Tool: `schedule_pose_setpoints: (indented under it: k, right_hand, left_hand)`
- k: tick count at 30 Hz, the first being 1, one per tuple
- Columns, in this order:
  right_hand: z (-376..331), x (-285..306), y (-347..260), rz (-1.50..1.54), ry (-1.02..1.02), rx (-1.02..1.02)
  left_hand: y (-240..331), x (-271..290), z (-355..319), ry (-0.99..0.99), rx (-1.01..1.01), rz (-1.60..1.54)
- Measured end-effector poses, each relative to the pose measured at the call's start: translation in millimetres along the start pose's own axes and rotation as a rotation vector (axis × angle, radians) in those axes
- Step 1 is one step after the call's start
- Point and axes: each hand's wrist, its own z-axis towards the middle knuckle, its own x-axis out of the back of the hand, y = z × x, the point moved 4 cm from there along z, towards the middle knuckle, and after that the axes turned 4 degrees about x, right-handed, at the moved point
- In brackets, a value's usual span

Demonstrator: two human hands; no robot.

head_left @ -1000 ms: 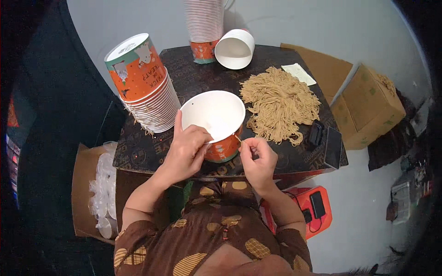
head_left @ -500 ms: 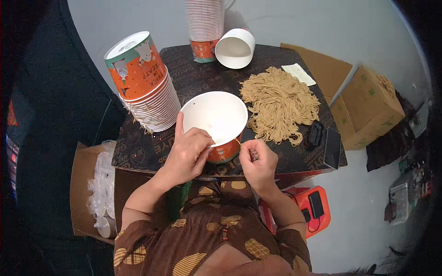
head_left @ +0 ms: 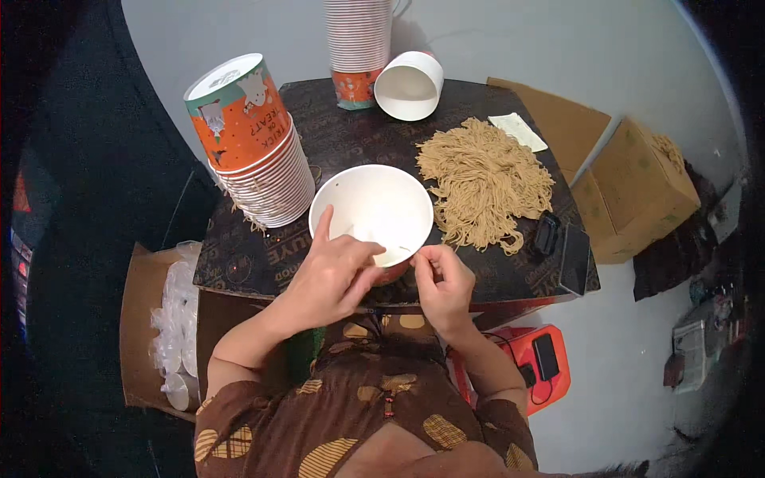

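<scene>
Light, thin-walled paper cup (head_left: 371,209), easily crushed; gripped at near rim by left hand (head_left: 333,275); right hand (head_left: 443,280) pinched, possibly on a noodle strand

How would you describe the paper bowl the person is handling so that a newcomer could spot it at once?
On the dark table, look at the near edge, between the leaning stack of orange cups and the noodle pile. The bowl stands there upright and open, its white inside facing up, with the left hand and right hand at its near rim. The other loose cup lies on its side at the far edge.
</scene>
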Motion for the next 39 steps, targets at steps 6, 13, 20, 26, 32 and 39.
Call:
schedule_pose_setpoints:
  k: [6,13,20,26,32,39]
  right_hand:
    - [-4.3,-2.8,6.8,0.047,0.044,-0.059]
    - [-3.3,-3.2,7.6,0.032,0.063,0.015]
    - [2.1,7.4,-9.4,-0.031,-0.04,0.062]
    - [-6.1,16.6,-17.5,-0.207,-0.153,0.25]
    - [1.3,9.9,-19.7,-0.192,-0.14,0.278]
    - [5.0,8.2,-19.7,-0.086,-0.207,0.277]
  left_hand:
    - [0.1,-3.3,32.4,-0.17,0.074,0.028]
    - [-22.1,-28.4,61.5,-0.467,0.051,0.03]
    - [-28.9,-20.3,64.4,-0.435,0.268,-0.276]
    - [-33.0,-23.9,60.2,-0.294,0.272,-0.547]
    - [-28.9,-30.4,63.3,-0.367,0.306,-0.895]
    - [-23.8,-33.1,66.2,-0.529,0.442,-0.951]
